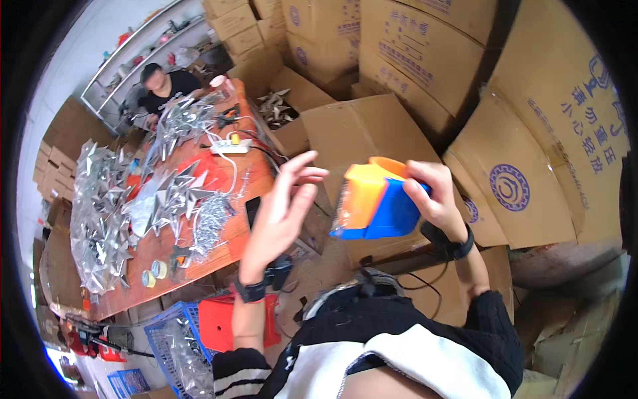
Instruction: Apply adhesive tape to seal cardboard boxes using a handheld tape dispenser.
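Observation:
My right hand (436, 196) is closed on the right side of an orange-and-blue packing tape dispenser (379, 203), holding it in the air in front of me. The dispenser's jagged edge points left, toward my other hand. My left hand (282, 209) is raised, its fingers apart with nothing in them, a short gap from the dispenser. Beyond the dispenser stands a large cardboard box (365, 130) with its flaps showing.
On the left, a reddish wooden table (219, 256) carries silver star-shaped pieces (176, 193), tape rolls (158, 269), a power strip (229, 145) and cables. Another person (169, 90) sits at its far end. Stacked cartons (425, 60) wall the right. A red stool (222, 326) and blue crate (176, 339) stand below.

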Motion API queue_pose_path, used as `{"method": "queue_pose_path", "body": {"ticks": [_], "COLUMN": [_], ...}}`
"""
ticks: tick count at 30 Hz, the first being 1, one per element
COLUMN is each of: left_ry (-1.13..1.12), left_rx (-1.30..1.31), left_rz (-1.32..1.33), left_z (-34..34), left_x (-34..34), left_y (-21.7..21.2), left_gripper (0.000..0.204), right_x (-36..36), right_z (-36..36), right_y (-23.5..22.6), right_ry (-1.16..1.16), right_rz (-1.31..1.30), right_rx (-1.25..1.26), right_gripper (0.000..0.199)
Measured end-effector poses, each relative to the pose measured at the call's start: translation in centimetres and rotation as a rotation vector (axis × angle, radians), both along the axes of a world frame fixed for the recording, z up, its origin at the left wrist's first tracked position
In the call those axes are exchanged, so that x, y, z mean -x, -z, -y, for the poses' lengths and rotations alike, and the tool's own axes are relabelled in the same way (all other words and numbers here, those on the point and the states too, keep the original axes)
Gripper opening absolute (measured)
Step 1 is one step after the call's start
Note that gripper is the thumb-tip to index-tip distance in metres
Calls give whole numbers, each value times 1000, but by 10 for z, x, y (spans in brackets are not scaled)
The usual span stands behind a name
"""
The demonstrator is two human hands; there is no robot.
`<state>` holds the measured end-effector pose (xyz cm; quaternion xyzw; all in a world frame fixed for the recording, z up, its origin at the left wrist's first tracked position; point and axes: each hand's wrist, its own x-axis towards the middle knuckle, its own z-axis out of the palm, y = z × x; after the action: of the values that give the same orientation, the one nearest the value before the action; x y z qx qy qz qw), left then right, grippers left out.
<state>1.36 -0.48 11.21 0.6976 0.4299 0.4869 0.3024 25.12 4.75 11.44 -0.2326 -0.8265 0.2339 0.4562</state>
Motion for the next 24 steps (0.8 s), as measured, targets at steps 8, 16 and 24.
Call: {"method": "queue_pose_path", "body": {"ticks": [8,16,24], "left_ry": [10,71,123], "left_rx": [-1,46,14], "left_rz": [-212,45,-70], "left_z": [24,22,12], "left_x": [-4,-1,9], "left_y": [-29,-19,-9], "left_gripper": [33,42,9], "right_x": [8,14,24], "right_z": [-12,7,28], "right_y": [-14,-19,-28], "right_ry": [63,139,231], "right_rz": [-195,-222,-151], "right_rx": [-118,-90,-104], "right_gripper": [19,23,23]}}
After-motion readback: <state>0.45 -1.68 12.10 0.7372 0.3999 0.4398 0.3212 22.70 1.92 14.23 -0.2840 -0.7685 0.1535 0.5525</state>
